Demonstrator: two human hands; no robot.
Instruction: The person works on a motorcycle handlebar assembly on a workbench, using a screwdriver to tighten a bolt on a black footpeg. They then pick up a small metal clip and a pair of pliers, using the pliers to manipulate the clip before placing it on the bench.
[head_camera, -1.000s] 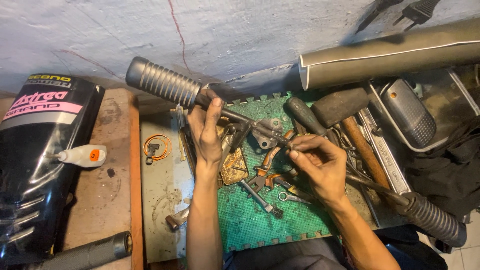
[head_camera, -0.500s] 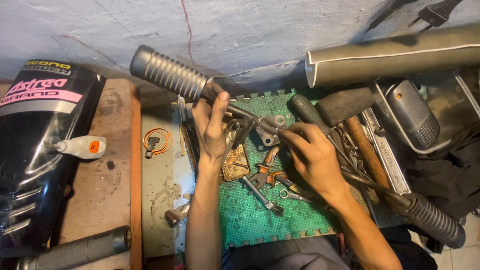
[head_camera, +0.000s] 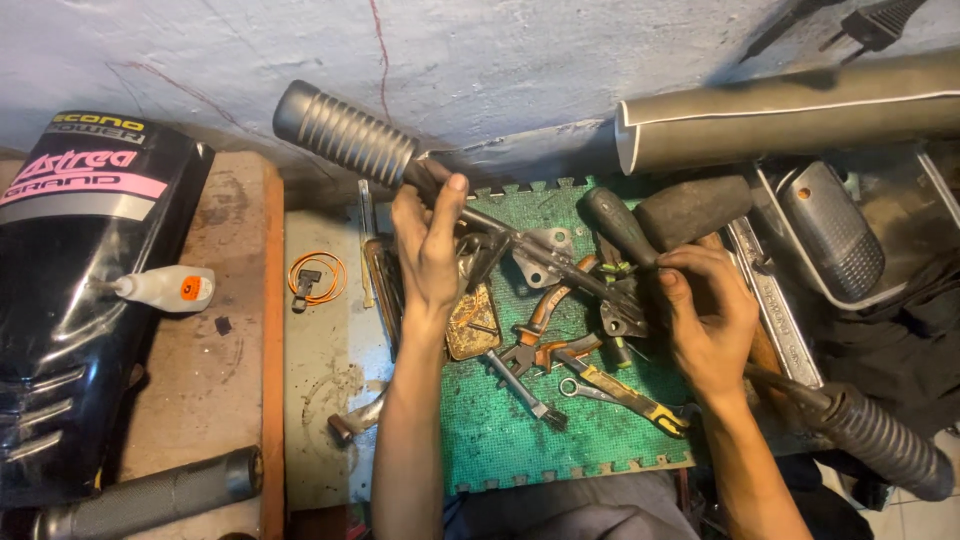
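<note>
Mid-handling: held long dark metal footrest bar with ribbed rubber ends (head_camera: 520, 243), left hand (head_camera: 428, 250) fingers wrapped around it, right hand (head_camera: 706, 310) fingers curled round its lower stretch, above green foam mat (head_camera: 500, 430).

Dim, flat light w/ soft shadows under wall; sharp centre, slight edge distortion.

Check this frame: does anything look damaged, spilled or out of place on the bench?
Nothing is spilled or visibly broken. The green foam mat is crowded with loosely piled pliers and a yellow-handled wrench. The left hand and right hand hold a long metal bar with ribbed grey rubber grips across the clutter.
</note>
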